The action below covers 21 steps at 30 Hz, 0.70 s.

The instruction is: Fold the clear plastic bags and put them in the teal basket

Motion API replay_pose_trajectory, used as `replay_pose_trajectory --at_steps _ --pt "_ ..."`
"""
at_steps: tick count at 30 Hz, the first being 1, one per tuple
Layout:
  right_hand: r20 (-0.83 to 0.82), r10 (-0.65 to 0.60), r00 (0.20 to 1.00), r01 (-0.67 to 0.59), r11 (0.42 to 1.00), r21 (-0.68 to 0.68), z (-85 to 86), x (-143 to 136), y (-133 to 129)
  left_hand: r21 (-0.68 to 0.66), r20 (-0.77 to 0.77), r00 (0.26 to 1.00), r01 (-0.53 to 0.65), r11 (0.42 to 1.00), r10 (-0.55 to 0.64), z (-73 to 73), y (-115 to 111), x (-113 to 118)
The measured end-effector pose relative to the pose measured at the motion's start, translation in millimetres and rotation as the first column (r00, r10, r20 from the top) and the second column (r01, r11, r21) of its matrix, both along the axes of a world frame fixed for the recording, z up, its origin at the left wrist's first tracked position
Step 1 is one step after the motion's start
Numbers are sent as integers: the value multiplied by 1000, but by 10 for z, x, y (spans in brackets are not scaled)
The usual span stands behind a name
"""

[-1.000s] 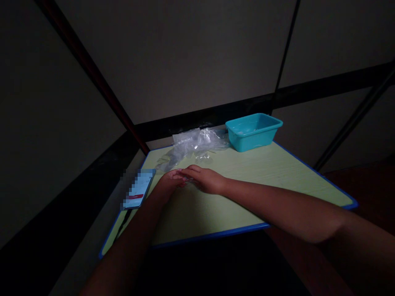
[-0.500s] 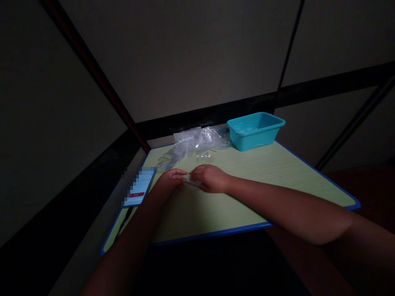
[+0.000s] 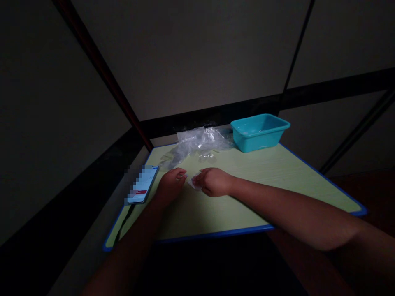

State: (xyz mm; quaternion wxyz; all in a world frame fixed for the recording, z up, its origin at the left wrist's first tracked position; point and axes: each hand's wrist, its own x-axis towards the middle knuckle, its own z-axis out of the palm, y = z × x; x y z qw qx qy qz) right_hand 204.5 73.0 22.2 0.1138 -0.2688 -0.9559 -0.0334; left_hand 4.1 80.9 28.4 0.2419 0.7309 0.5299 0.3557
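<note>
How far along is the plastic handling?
Done: can't confirm; the pale patch inside the turquoise tub is unclear. In hand: one small clear plastic piece at the right hand's fingers; left hand close by. Left: possibly the loose clear plastic pile behind them, though it could be finished pieces.

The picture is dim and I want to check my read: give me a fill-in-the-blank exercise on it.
Of the left hand and right hand, the ____ one holds the small clear plastic piece.
The table has ____ edging.
The plastic heap lies to the ____ of the tub.

Missing words: right; blue; left.
</note>
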Motion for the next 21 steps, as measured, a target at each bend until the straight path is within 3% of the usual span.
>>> replay_pose_trajectory --at_steps 5,12,17,21 --pt "40 -13 999 12 999 31 16 -9 -11 109 -151 978 162 981 -145 -29 -213 -100" --pt "94 -111 989 104 992 77 -73 -53 22 143 -372 863 416 898 -340 -124 -329 -183" --pt "111 -87 990 84 996 31 17 -43 -56 110 -468 812 446 888 -349 -184 -315 -172" --pt "73 -98 993 105 989 -101 103 26 -56 87 -489 800 440 894 -346 -161 -322 -175"
